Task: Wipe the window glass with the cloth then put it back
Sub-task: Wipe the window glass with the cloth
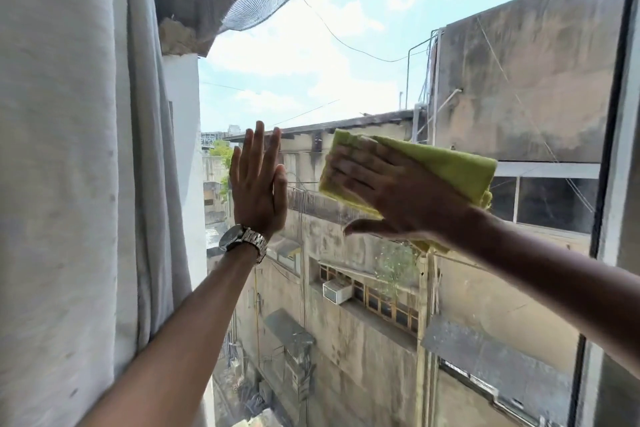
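Observation:
The window glass [346, 73] fills the middle of the head view, with sky and weathered buildings behind it. My right hand [384, 189] lies flat on a folded yellow-green cloth [457, 168] and presses it against the pane at mid height. The cloth sticks out past my fingers on the upper right and below my wrist. My left hand [258, 184] is flat against the glass to the left of the cloth, fingers straight and pointing up, holding nothing. A metal watch [242, 241] sits on that wrist.
A pale grey curtain [79, 166] hangs along the left side, close to my left forearm. The dark window frame [620, 114] runs down the right edge. Outside are concrete walls, wires, netting above and an air conditioner unit [337, 291] below.

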Demonstrator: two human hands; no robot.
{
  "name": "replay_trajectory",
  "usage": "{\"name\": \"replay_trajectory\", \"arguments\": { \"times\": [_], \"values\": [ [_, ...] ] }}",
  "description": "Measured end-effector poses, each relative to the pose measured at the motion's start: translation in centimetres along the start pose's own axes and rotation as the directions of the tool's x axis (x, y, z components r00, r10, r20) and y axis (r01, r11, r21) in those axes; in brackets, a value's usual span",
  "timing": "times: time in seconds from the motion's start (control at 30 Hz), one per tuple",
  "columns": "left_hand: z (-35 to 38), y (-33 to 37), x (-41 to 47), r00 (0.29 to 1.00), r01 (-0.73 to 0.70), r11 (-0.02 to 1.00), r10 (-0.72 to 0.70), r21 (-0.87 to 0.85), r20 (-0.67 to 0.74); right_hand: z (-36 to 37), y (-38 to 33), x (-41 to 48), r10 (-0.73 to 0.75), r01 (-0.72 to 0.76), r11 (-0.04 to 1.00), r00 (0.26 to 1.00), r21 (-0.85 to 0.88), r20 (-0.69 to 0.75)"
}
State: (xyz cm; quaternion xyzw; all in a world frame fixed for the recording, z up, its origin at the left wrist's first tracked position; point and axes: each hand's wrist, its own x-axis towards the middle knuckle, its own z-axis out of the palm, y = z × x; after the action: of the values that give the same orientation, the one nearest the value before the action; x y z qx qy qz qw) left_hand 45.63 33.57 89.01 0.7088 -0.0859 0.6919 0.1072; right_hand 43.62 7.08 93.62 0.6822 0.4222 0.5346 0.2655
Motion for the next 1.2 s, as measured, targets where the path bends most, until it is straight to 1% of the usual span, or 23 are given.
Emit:
{"name": "replay_trajectory", "arguments": {
  "times": [0.07, 0.1, 0.13, 0.2, 0.23, 0.27, 0.3, 0.37, 0.43, 0.47, 0.5, 0.53, 0.6, 0.67, 0.8, 0.87, 0.9, 0.97, 1.0, 1.03, 1.1, 1.13, 1.2],
  "values": [
    [0.2, -0.1, 0.1, 1.0, -0.003, 1.0, 0.003, -0.004, -0.004, -0.8, 1.1, 1.9, 0.24, -0.236, 0.97, 0.968, 0.067, -0.078],
    [0.1, -0.2, 0.0, 1.0, -0.003, 1.0, 0.003, -0.003, -0.006, -1.0, 0.6, 2.5, 0.3, -0.292, 0.952, 0.951, 0.091, -0.08],
    [0.1, -0.2, 0.0, 1.0, -0.004, 1.0, 0.004, 0.001, -0.007, -0.9, -0.4, 2.6, 0.282, -0.276, 0.956, 0.958, 0.095, -0.054],
    [0.2, -0.2, 0.0, 1.0, -0.009, 1.0, 0.009, 0.005, -0.006, 0.0, -2.7, 1.7, 0.037, -0.038, 0.998, 0.999, 0.05, 0.023],
    [0.2, -0.3, 0.1, 1.0, -0.01, 1.0, 0.01, 0.002, -0.006, 0.1, -3.0, 1.1, -0.086, 0.084, 0.996, 0.993, 0.033, 0.084],
    [0.2, -0.3, 0.1, 1.0, -0.012, 1.0, 0.012, -0.004, -0.007, 0.0, -2.4, 0.6, -0.144, 0.143, 0.99, 0.984, 0.022, 0.104],
    [0.2, -0.3, 0.1, 1.0, -0.011, 1.0, 0.011, -0.007, -0.011, 0.0, -1.2, 0.6, -0.126, 0.127, 0.992, 0.99, -0.004, 0.056],
    [0.3, -0.3, -0.1, 1.0, -0.011, 1.0, 0.011, -0.009, -0.019, -0.5, 1.7, 1.2, 0.112, -0.114, 0.993, 0.99, -0.029, -0.086],
    [0.4, -0.4, 0.0, 1.0, -0.016, 1.0, 0.016, -0.011, -0.018, -1.5, 3.2, 2.1, 0.391, -0.391, 0.92, 0.905, 0.031, -0.169],
    [0.4, -0.4, 0.0, 1.0, -0.019, 1.0, 0.019, -0.011, -0.017, -1.7, 2.7, 2.4, 0.462, -0.456, 0.887, 0.871, 0.072, -0.167],
    [0.4, -0.4, 0.0, 1.0, -0.022, 1.0, 0.022, -0.01, -0.016, -1.6, 1.6, 2.5, 0.456, -0.447, 0.89, 0.879, 0.09, -0.141],
    [0.4, -0.4, -0.1, 1.0, -0.024, 1.0, 0.024, -0.009, -0.016, -1.2, 0.0, 2.0, 0.366, -0.359, 0.93, 0.927, 0.082, -0.085],
    [0.6, -0.3, -0.1, 0.999, -0.025, 1.0, 0.025, -0.006, -0.023, 0.1, -3.5, -0.5, 0.032, -0.036, 0.997, 0.998, 0.071, 0.05],
    [0.7, -0.3, -0.1, 0.999, -0.02, 1.0, 0.02, -0.007, -0.034, 0.9, -5.9, -3.8, -0.19, 0.178, 0.98, 0.973, 0.092, 0.135],
    [0.5, -0.2, 0.1, 0.999, -0.028, 1.0, 0.028, -0.01, -0.036, 1.2, -7.5, -6.9, -0.224, 0.21, 0.969, 0.968, 0.131, 0.109],
    [0.4, 0.0, 0.1, 0.999, -0.017, 1.0, 0.017, -0.018, -0.029, 0.9, -5.8, -6.0, -0.129, 0.122, 0.989, 0.989, 0.087, 0.078],
    [0.4, 0.0, 0.1, 1.0, -0.012, 1.0, 0.012, -0.018, -0.022, 0.6, -4.7, -5.1, 0.019, -0.023, 0.996, 0.999, 0.082, 0.046],
    [0.5, -0.1, 0.0, 1.0, -0.002, 1.0, 0.002, -0.018, -0.004, 0.2, -3.5, -3.1, 0.35, -0.343, 0.93, 0.936, 0.136, -0.031],
    [0.5, -0.2, -0.1, 1.0, 0.004, 1.0, -0.004, -0.017, 0.0, 0.4, -4.1, -2.4, 0.418, -0.408, 0.9, 0.908, 0.155, -0.034],
    [0.4, -0.1, -0.2, 1.0, 0.007, 1.0, -0.007, -0.012, 0.003, 1.0, -5.5, -2.3, 0.381, -0.374, 0.915, 0.924, 0.152, -0.018],
    [0.3, 0.3, -0.3, 1.0, 0.008, 1.0, -0.008, -0.014, 0.011, 2.9, -9.5, -3.9, 0.074, -0.079, 0.989, 0.996, 0.123, 0.048],
    [0.3, 0.4, -0.3, 1.0, 0.011, 1.0, -0.011, -0.017, 0.015, 3.4, -11.3, -5.1, -0.068, 0.059, 0.992, 0.994, 0.11, 0.082],
    [0.4, 0.1, 0.0, 1.0, 0.024, 1.0, -0.023, -0.016, 0.013, 4.1, -12.6, -7.6, -0.177, 0.164, 0.978, 0.979, 0.129, 0.098]
  ]
}}
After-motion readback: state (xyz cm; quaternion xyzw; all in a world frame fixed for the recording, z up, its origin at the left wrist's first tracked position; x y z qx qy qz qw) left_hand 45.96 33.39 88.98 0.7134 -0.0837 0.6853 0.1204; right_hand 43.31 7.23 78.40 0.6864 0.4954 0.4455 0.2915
